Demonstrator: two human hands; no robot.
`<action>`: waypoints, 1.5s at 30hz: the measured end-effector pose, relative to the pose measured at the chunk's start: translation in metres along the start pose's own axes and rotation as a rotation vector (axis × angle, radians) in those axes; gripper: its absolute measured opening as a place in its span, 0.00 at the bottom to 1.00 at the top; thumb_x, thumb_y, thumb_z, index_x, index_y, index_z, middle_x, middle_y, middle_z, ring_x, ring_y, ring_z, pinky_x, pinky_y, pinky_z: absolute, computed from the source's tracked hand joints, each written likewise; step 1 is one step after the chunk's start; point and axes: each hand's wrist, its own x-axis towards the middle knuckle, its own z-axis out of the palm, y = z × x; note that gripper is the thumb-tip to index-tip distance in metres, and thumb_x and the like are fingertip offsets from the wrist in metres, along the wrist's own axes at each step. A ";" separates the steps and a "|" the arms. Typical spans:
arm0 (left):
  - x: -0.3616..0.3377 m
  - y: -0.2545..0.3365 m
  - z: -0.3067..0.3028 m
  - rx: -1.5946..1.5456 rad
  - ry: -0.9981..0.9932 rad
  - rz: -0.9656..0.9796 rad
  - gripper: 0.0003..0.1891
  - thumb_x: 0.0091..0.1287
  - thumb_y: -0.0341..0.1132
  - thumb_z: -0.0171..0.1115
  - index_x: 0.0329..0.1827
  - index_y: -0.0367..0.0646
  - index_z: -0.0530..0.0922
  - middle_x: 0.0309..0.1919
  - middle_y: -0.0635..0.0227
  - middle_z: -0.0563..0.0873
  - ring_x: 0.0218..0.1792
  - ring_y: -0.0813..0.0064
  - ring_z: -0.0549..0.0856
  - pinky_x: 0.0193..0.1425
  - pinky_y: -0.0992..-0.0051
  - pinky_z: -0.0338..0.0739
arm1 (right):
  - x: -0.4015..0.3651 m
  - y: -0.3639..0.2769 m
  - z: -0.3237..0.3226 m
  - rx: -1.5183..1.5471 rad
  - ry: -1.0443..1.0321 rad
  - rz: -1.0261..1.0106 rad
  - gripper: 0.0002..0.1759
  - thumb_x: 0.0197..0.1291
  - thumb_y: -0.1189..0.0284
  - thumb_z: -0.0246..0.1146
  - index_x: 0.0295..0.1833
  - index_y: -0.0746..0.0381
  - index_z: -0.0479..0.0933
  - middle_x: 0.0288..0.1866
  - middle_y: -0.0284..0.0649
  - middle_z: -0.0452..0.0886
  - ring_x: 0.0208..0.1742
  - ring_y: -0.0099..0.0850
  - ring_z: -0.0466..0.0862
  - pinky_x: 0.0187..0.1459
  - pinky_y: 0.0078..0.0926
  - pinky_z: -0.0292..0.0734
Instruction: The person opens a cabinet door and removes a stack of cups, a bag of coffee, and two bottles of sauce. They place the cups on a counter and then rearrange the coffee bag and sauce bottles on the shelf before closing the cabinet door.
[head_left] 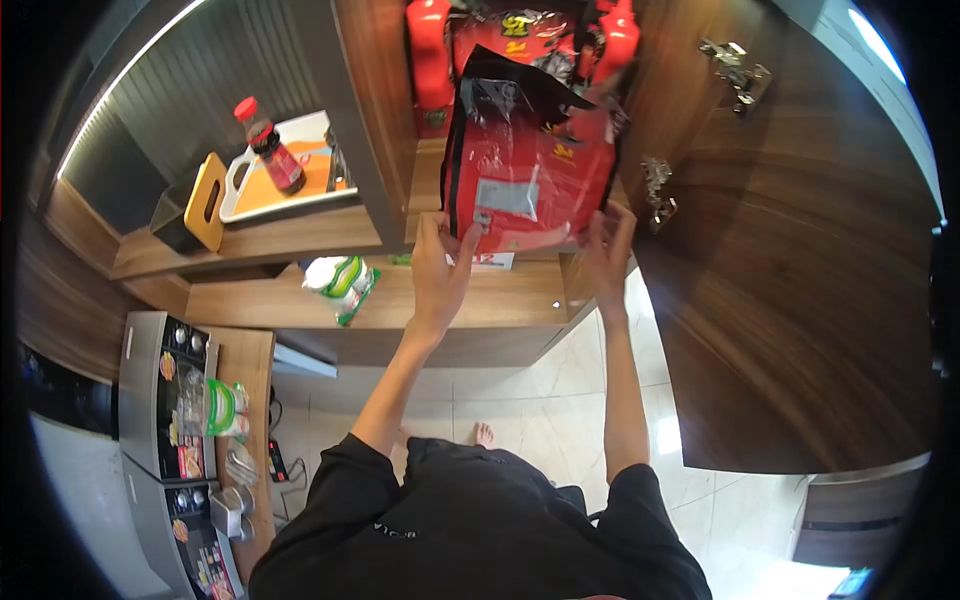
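Both of my hands hold a large red and black plastic packet (540,165) by its lower corners, tilted in front of an open cabinet. My left hand (443,268) grips the left corner, thumb on the front face. At the right corner, my right hand (608,262) is closed on the edge. Behind the packet, inside the cabinet, are another red packet (515,42), a red bottle (430,50) on the left and a second red bottle (615,45) on the right. The packet hides part of the shelf.
An open cabinet door (800,280) hangs at the right. On the left shelf are a sauce bottle (270,148), a white tray (305,130) and a yellow cutting board (206,203). A green-white pack (345,283) lies on the lower shelf. Toaster ovens (165,390) stand at far left.
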 end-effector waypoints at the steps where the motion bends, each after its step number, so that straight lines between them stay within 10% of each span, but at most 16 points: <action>1: -0.013 0.006 -0.009 -0.007 0.018 0.031 0.15 0.70 0.34 0.70 0.50 0.35 0.74 0.25 0.64 0.78 0.21 0.76 0.74 0.27 0.74 0.69 | -0.014 -0.018 -0.006 0.059 -0.011 0.136 0.16 0.79 0.62 0.57 0.61 0.60 0.67 0.53 0.38 0.71 0.35 0.21 0.78 0.34 0.19 0.75; 3: -0.036 0.018 -0.031 0.102 -0.032 0.021 0.13 0.67 0.29 0.70 0.49 0.37 0.75 0.28 0.60 0.80 0.24 0.70 0.80 0.29 0.71 0.73 | -0.033 -0.029 -0.024 -0.057 -0.116 0.151 0.15 0.81 0.59 0.53 0.59 0.59 0.68 0.42 0.34 0.75 0.34 0.19 0.77 0.31 0.20 0.74; 7: -0.089 0.006 -0.067 0.173 -0.031 0.128 0.08 0.62 0.22 0.68 0.41 0.37 0.77 0.29 0.58 0.80 0.26 0.58 0.82 0.29 0.66 0.75 | -0.082 -0.024 -0.046 -0.199 -0.278 -0.003 0.13 0.68 0.84 0.50 0.56 0.67 0.74 0.38 0.37 0.78 0.31 0.22 0.78 0.30 0.22 0.74; 9: -0.120 -0.001 -0.080 0.138 -0.030 0.172 0.07 0.63 0.22 0.68 0.40 0.38 0.78 0.29 0.59 0.79 0.23 0.60 0.80 0.26 0.66 0.73 | -0.106 -0.028 -0.044 -0.471 -0.284 -0.057 0.06 0.66 0.82 0.55 0.34 0.68 0.69 0.29 0.40 0.70 0.29 0.28 0.72 0.29 0.27 0.65; 12: -0.177 -0.031 -0.095 0.119 -0.029 -0.112 0.07 0.63 0.23 0.68 0.34 0.37 0.76 0.27 0.60 0.76 0.20 0.60 0.77 0.25 0.65 0.71 | -0.152 0.018 -0.037 -0.401 -0.334 -0.030 0.15 0.78 0.72 0.54 0.33 0.62 0.65 0.25 0.30 0.62 0.20 0.17 0.63 0.21 0.20 0.57; 15: -0.219 -0.060 -0.117 0.161 -0.110 -0.284 0.09 0.64 0.23 0.68 0.31 0.35 0.74 0.26 0.58 0.76 0.23 0.61 0.79 0.27 0.66 0.72 | -0.185 0.041 -0.010 -0.493 -0.464 0.182 0.17 0.75 0.75 0.55 0.31 0.67 0.63 0.28 0.36 0.60 0.27 0.27 0.60 0.27 0.27 0.55; 21: -0.273 -0.093 -0.200 0.125 -0.030 -0.554 0.11 0.72 0.27 0.64 0.32 0.33 0.73 0.28 0.62 0.74 0.21 0.71 0.81 0.27 0.71 0.74 | -0.229 0.088 0.071 -0.341 -0.887 0.254 0.17 0.78 0.75 0.53 0.31 0.68 0.69 0.29 0.38 0.69 0.20 0.27 0.80 0.22 0.24 0.74; 27: -0.312 -0.138 -0.303 0.101 0.296 -0.898 0.13 0.75 0.30 0.62 0.33 0.32 0.70 0.29 0.65 0.72 0.22 0.77 0.82 0.26 0.73 0.75 | -0.286 0.142 0.217 -0.287 -1.059 0.208 0.13 0.73 0.77 0.59 0.32 0.68 0.70 0.28 0.43 0.68 0.23 0.38 0.77 0.28 0.34 0.68; 31: -0.299 -0.173 -0.367 0.134 0.513 -0.976 0.14 0.76 0.31 0.61 0.33 0.32 0.70 0.29 0.66 0.73 0.19 0.78 0.81 0.25 0.75 0.77 | -0.292 0.121 0.351 -0.298 -1.184 0.025 0.13 0.73 0.76 0.59 0.32 0.68 0.71 0.29 0.44 0.67 0.25 0.39 0.82 0.29 0.34 0.71; 36: -0.218 -0.240 -0.444 0.485 0.469 -0.827 0.11 0.73 0.33 0.61 0.37 0.33 0.73 0.31 0.53 0.75 0.30 0.53 0.82 0.34 0.63 0.74 | -0.286 0.131 0.470 -0.232 -1.074 0.144 0.11 0.73 0.75 0.60 0.35 0.68 0.74 0.30 0.45 0.70 0.27 0.38 0.86 0.29 0.34 0.73; 39: -0.156 -0.301 -0.480 0.482 0.462 -0.723 0.08 0.73 0.32 0.60 0.41 0.34 0.76 0.37 0.47 0.80 0.39 0.42 0.81 0.41 0.57 0.75 | -0.272 0.146 0.511 -0.368 -0.867 -0.218 0.12 0.74 0.74 0.60 0.36 0.69 0.74 0.32 0.44 0.73 0.28 0.36 0.86 0.28 0.34 0.73; 45: -0.092 -0.444 -0.485 0.561 0.194 -0.728 0.14 0.69 0.34 0.63 0.55 0.38 0.79 0.45 0.48 0.86 0.47 0.41 0.85 0.49 0.54 0.81 | -0.273 0.192 0.547 -0.514 -0.810 -0.032 0.09 0.72 0.73 0.62 0.44 0.70 0.78 0.37 0.50 0.80 0.38 0.44 0.86 0.37 0.41 0.77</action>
